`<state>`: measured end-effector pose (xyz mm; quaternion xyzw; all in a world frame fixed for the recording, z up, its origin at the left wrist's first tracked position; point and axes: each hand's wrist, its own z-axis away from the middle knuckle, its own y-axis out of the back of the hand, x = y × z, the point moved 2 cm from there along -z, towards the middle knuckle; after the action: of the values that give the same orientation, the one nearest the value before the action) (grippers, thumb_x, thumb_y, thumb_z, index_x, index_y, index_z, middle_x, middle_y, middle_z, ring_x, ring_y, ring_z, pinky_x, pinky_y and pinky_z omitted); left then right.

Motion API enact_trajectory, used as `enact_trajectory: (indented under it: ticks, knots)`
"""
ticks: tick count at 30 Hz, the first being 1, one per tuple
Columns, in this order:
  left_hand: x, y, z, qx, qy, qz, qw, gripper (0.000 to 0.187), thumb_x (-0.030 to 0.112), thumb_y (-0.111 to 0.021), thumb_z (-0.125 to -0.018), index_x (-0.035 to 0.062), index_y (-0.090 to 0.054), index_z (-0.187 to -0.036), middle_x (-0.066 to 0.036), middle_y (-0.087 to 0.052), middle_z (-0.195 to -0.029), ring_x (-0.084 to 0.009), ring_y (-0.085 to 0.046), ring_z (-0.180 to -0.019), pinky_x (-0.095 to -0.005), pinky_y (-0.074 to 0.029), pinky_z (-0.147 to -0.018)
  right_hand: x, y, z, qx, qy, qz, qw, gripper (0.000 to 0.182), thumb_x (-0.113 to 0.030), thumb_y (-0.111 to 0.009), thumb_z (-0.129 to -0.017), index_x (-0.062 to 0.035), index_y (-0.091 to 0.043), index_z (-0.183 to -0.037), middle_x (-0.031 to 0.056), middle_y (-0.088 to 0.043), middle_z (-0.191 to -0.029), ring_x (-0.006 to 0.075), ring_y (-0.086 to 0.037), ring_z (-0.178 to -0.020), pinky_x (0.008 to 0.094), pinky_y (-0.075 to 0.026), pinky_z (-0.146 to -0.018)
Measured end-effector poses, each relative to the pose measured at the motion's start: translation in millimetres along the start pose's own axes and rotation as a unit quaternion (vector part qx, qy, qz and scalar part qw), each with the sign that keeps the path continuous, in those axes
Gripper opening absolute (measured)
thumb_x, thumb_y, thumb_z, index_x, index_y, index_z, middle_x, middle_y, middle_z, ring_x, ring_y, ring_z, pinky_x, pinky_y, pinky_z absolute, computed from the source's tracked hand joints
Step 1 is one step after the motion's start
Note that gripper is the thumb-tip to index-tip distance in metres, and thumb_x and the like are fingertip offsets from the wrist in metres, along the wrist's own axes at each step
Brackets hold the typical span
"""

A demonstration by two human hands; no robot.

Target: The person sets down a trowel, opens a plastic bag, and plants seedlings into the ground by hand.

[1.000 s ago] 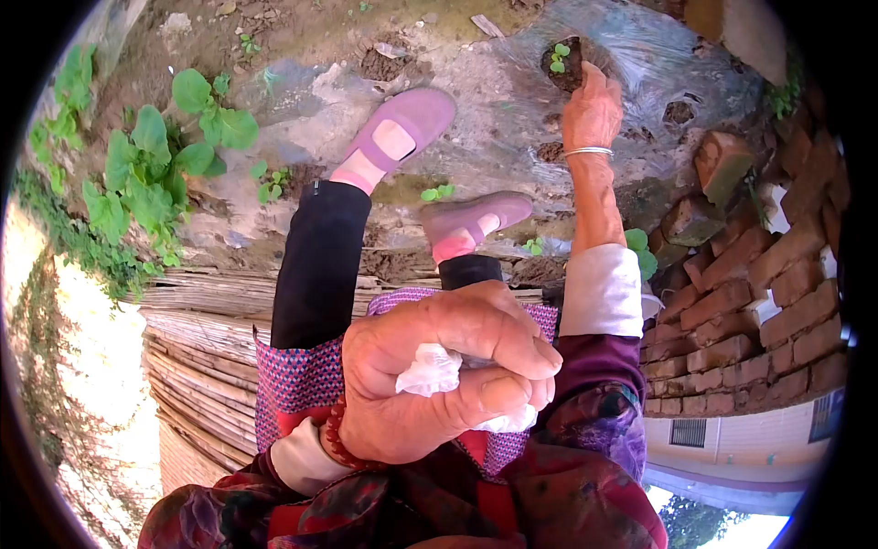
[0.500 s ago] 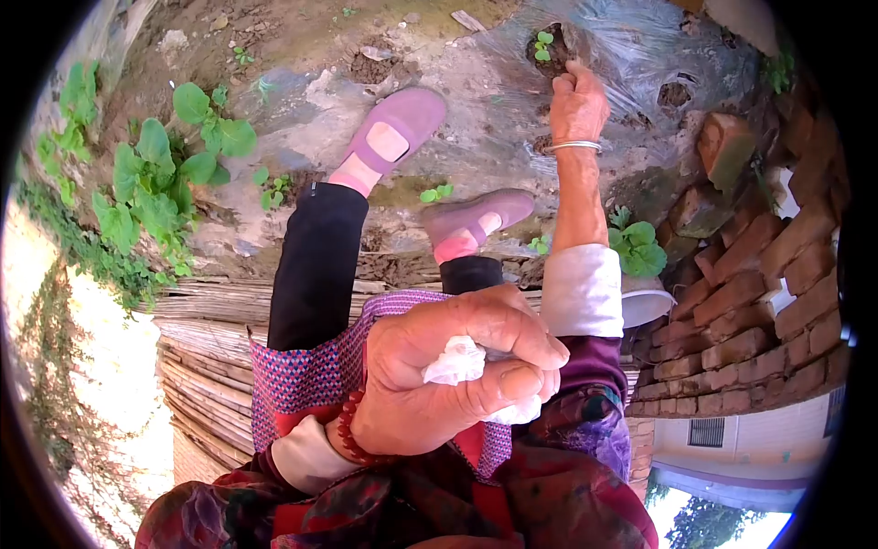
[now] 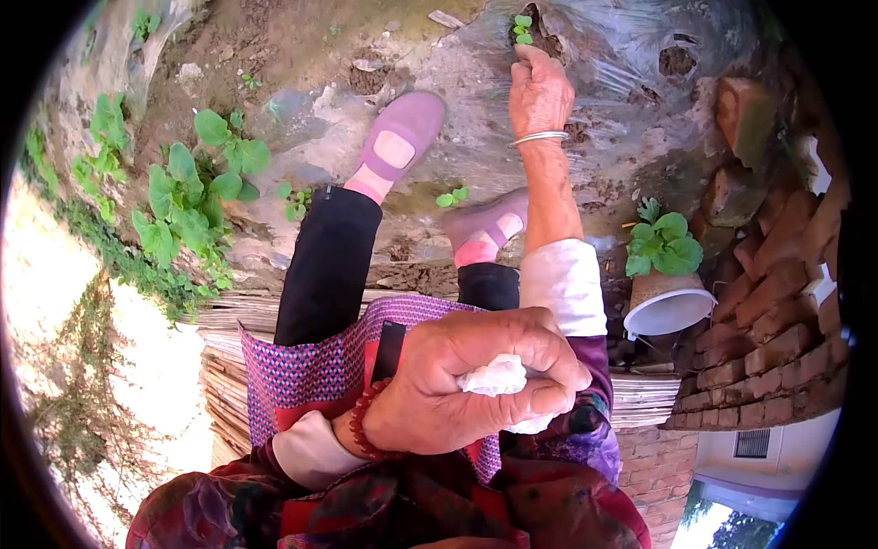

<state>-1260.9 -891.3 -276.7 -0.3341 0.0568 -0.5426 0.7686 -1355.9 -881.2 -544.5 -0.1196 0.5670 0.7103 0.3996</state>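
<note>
My left hand (image 3: pixel 476 380), with a red bead bracelet at the wrist, is closed around a crumpled white wad (image 3: pixel 495 375) that looks like thin plastic or tissue. It is held up close to the camera, over my lap. Stretched out ahead, my right hand (image 3: pixel 541 96) wears a silver bangle and has its fingers bent together, palm down. Its fingertips are right beside a small green seedling (image 3: pixel 523 30) in a torn hole of the plastic ground film (image 3: pixel 608 69). I cannot tell what the right fingers pinch.
Larger leafy plants (image 3: pixel 187 197) grow at the left. My purple shoes (image 3: pixel 402 137) stand on the film near another seedling (image 3: pixel 452 197). A white bucket (image 3: pixel 670 306), a leafy plant (image 3: pixel 665 242) and stacked bricks (image 3: pixel 777 302) are at the right. Dry stalks (image 3: pixel 233 320) lie behind my feet.
My right hand has shifted from the hole's lower right edge to close below the seedling. The left hand still grips the white wad. The view has turned slightly, showing more of the bucket.
</note>
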Motion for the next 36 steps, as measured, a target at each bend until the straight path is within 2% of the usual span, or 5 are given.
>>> enact_trajectory:
  ticks: [9,16,26,29,36]
  knots:
    - [-4,-2,-6,0.009,0.012,-0.038,0.999,0.009,-0.001,-0.064,-0.074,-0.0035,-0.06,-0.081,-0.014,-0.058,-0.073,-0.0237,-0.06,-0.066,-0.0353,-0.051,-0.061,7,15,19,-0.028,-0.16,-0.037,0.986,0.038,-0.008,-0.057,-0.072,-0.0038,-0.054,-0.11,0.0204,-0.06,-0.097,0.0374,-0.057,-0.089,0.043,-0.045,-0.077]
    - [-11,-7,-6,0.002,0.026,-0.077,0.997,0.01,0.001,-0.063,-0.076,-0.0037,-0.059,-0.084,-0.015,-0.058,-0.075,-0.0224,-0.06,-0.067,-0.0343,-0.051,-0.062,54,41,80,0.039,-0.245,-0.208,0.946,0.018,-0.009,-0.06,-0.074,-0.0008,-0.06,-0.09,0.003,-0.057,-0.068,0.0082,-0.052,-0.055,0.0235,-0.044,-0.052]
    - [-33,-21,-12,-0.05,0.077,-0.15,0.984,0.012,0.004,-0.06,-0.08,-0.0036,-0.059,-0.088,-0.015,-0.058,-0.081,-0.0203,-0.06,-0.071,-0.0304,-0.049,-0.063,196,76,244,0.198,-0.553,-0.138,0.798,0.027,-0.021,-0.06,-0.074,0.0045,-0.056,-0.083,0.0115,-0.058,-0.068,0.0188,-0.057,-0.058,0.0305,-0.045,-0.052]
    - [-37,-24,-15,-0.055,0.094,-0.173,0.979,0.012,0.004,-0.06,-0.08,-0.0035,-0.059,-0.089,-0.015,-0.059,-0.081,-0.0199,-0.059,-0.072,-0.0296,-0.048,-0.064,200,76,284,0.194,-0.534,0.031,0.823,0.033,-0.018,-0.06,-0.072,0.0081,-0.057,-0.093,0.019,-0.061,-0.08,0.028,-0.059,-0.073,0.0339,-0.046,-0.067]
    - [-50,-27,-16,-0.048,0.112,-0.211,0.97,0.011,0.003,-0.061,-0.079,-0.0029,-0.06,-0.088,-0.014,-0.059,-0.08,-0.0194,-0.059,-0.072,-0.0293,-0.048,-0.064,145,68,240,0.191,-0.475,-0.048,0.858,0.029,-0.017,-0.058,-0.077,0.0056,-0.059,-0.094,0.0188,-0.061,-0.085,0.0283,-0.059,-0.078,0.0331,-0.046,-0.072]
